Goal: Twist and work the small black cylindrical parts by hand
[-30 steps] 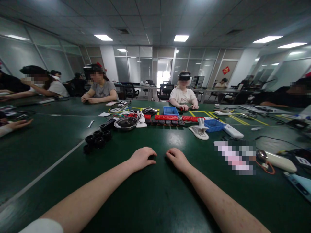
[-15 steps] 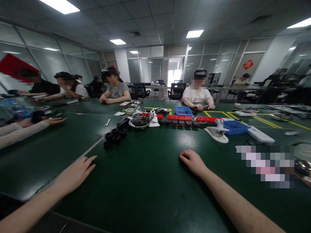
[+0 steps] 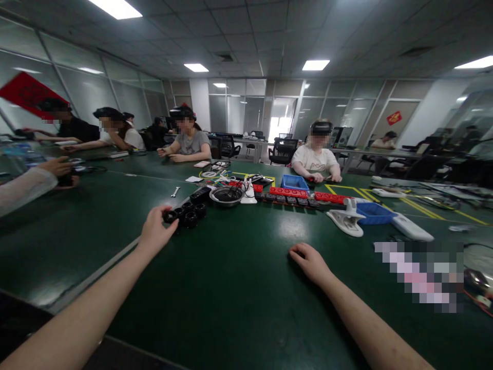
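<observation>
My left hand (image 3: 157, 229) is at the near left side of a cluster of black round parts (image 3: 189, 218), its thumb and fingers around the leftmost one. That part looks gripped between them and still sits beside the others. My right hand (image 3: 311, 261) rests on the green table (image 3: 239, 288) with its fingers curled in and nothing visible in them. Behind the cluster lie a black box-shaped item (image 3: 200, 193) and a metal bowl (image 3: 227, 204) with dark contents. A small wrench (image 3: 175, 191) lies further back on the left.
Red and black block strips (image 3: 288, 192) run across the table's middle, near a blue tray (image 3: 295, 182). On the right are a white clamp-like stand (image 3: 346, 221) and a blue basket (image 3: 374, 213). Another person's sleeve (image 3: 26, 187) reaches in at left; people sit opposite.
My left hand has moved forward and right from the bare table to the black parts and closed around one. My right hand stays in place. The person's hand at left has shifted.
</observation>
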The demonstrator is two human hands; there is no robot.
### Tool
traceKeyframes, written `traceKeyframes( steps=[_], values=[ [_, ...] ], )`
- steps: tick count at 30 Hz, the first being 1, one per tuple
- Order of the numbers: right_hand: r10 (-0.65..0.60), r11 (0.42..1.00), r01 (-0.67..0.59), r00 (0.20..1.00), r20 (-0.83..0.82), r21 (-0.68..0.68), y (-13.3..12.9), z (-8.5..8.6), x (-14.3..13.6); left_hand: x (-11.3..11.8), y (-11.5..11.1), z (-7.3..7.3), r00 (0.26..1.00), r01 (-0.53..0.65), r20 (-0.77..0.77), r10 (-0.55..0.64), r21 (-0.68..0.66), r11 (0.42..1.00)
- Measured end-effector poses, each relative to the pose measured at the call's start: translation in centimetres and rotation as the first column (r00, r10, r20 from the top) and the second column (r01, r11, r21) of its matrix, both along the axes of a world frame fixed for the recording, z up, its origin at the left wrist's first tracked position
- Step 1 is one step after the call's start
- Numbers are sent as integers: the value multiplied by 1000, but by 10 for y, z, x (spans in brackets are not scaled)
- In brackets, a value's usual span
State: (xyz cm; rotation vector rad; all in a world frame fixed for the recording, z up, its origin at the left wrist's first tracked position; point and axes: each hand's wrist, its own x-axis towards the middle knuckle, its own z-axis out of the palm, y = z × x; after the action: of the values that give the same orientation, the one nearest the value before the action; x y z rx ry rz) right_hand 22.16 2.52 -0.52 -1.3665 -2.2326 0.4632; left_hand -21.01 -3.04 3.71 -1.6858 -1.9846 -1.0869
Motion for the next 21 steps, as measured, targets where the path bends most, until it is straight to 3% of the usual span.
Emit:
traceKeyframes(
  steps=[5, 9, 12, 16, 21],
  values=[
    [21, 999, -22, 1000, -20, -28, 3, -1, 1, 10, 4, -16, 991, 67, -115, -73, -54, 996],
    [34, 998, -35, 999, -25, -57, 7, 0, 1, 7, -1, -17, 997, 58, -55, -60, -31, 998],
    [28, 998, -29, 1000, -6, -62, 9, -1, 1, 5, 1, -19, 998, -19, 59, 20, -13, 1000],
    [26, 999, -26, 1000, 0, -47, 8, -1, 0, 6, 6, -20, 979, -55, 192, 71, -90, 994],
    [22, 999, -22, 1000, 1, -42, 7, 0, 0, 8, 3, -14, 983, -89, 149, 106, -119, 989]
  ],
)
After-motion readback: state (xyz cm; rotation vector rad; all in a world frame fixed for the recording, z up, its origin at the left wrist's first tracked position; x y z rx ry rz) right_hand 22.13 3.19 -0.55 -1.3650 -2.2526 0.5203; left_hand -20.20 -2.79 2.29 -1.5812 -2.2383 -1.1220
